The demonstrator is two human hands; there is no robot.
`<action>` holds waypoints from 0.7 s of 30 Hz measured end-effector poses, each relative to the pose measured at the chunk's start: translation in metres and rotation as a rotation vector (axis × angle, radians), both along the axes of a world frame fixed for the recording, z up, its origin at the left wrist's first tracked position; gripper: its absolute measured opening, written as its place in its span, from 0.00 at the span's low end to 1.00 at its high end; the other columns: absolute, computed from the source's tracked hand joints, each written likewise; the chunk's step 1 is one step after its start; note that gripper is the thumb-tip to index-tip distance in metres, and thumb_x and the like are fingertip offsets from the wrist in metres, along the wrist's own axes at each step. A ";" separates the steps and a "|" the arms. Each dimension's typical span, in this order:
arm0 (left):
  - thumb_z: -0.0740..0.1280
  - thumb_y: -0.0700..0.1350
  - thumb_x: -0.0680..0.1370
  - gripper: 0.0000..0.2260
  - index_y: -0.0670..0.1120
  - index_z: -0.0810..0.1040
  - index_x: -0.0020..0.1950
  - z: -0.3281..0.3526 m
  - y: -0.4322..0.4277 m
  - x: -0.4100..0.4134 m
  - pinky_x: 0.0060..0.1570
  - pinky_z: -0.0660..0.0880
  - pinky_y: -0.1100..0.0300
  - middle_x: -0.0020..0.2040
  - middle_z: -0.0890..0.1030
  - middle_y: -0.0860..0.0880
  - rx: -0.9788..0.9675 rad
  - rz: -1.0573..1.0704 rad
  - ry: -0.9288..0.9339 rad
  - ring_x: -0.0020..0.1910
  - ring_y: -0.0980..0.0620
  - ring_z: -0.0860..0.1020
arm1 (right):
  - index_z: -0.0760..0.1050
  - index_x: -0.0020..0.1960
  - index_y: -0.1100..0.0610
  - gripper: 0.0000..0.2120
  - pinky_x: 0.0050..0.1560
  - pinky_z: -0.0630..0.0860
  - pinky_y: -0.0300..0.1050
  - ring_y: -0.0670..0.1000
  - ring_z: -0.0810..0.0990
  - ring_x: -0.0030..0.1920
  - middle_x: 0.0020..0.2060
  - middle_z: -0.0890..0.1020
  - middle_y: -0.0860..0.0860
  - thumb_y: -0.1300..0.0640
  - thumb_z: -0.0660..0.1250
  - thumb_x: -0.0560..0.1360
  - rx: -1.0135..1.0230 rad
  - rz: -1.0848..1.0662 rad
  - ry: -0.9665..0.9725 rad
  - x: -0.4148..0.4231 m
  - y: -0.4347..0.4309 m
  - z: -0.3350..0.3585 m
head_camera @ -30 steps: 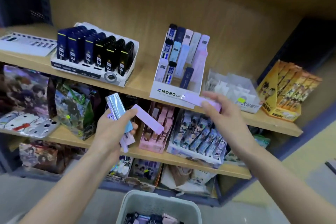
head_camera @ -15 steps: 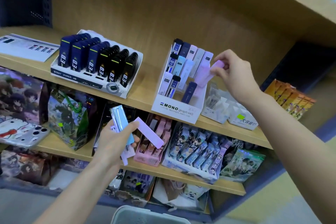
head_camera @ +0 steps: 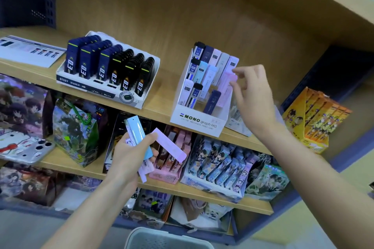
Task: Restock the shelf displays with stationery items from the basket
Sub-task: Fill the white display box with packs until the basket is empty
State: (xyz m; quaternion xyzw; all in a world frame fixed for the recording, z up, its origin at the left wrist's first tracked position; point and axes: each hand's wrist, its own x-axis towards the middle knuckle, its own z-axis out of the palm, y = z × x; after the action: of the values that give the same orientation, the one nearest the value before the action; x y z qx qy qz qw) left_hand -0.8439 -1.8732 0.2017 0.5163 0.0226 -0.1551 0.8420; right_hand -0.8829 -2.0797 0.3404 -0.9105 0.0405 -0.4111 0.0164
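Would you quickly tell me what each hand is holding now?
Left hand: grips several lead cases.
Right hand: pinches pink case in MONO display.

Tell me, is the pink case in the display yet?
In: pink case stands in the MONO display's right column, right hand pinching its top.

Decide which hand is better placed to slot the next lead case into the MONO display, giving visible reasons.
Right. The right hand is at the MONO display, pinching a pink case in it; the left hand sits lower, full of spare cases.
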 end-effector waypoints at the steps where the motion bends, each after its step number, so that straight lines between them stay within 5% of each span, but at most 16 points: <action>1: 0.71 0.43 0.75 0.09 0.46 0.71 0.43 0.000 0.000 0.000 0.30 0.68 0.58 0.24 0.74 0.49 -0.003 0.001 0.001 0.25 0.52 0.70 | 0.73 0.57 0.57 0.07 0.43 0.69 0.34 0.40 0.71 0.40 0.46 0.69 0.44 0.61 0.61 0.79 0.069 0.069 -0.024 -0.006 0.011 -0.009; 5: 0.71 0.43 0.75 0.09 0.47 0.70 0.42 0.003 -0.001 -0.002 0.29 0.69 0.59 0.23 0.74 0.50 -0.018 0.013 0.000 0.26 0.52 0.70 | 0.72 0.50 0.50 0.04 0.41 0.69 0.29 0.38 0.73 0.40 0.42 0.73 0.39 0.53 0.59 0.80 0.284 0.162 0.252 -0.030 0.057 -0.047; 10: 0.70 0.43 0.75 0.09 0.47 0.70 0.42 0.007 -0.003 -0.007 0.26 0.69 0.61 0.22 0.74 0.51 -0.017 0.025 -0.014 0.23 0.54 0.70 | 0.75 0.53 0.52 0.09 0.41 0.79 0.41 0.42 0.79 0.37 0.43 0.81 0.47 0.49 0.64 0.78 0.661 0.177 0.646 -0.040 0.080 -0.081; 16: 0.71 0.44 0.75 0.08 0.45 0.72 0.45 0.014 -0.001 -0.010 0.25 0.70 0.63 0.26 0.74 0.47 0.070 -0.001 -0.127 0.21 0.56 0.70 | 0.79 0.50 0.59 0.04 0.38 0.79 0.38 0.47 0.80 0.32 0.33 0.81 0.53 0.61 0.67 0.76 1.140 0.272 0.423 -0.044 0.076 -0.067; 21: 0.68 0.47 0.76 0.10 0.41 0.75 0.51 0.009 -0.002 -0.014 0.23 0.70 0.65 0.35 0.77 0.45 0.101 -0.232 -0.086 0.22 0.56 0.72 | 0.78 0.46 0.55 0.04 0.38 0.77 0.34 0.46 0.81 0.34 0.36 0.83 0.51 0.63 0.68 0.74 1.027 0.275 0.143 -0.047 0.056 -0.039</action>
State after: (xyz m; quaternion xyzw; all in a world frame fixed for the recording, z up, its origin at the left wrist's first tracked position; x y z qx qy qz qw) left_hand -0.8582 -1.8755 0.2111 0.5632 -0.0659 -0.2279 0.7915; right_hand -0.9304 -2.0241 0.3016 -0.8080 0.1176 -0.2696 0.5105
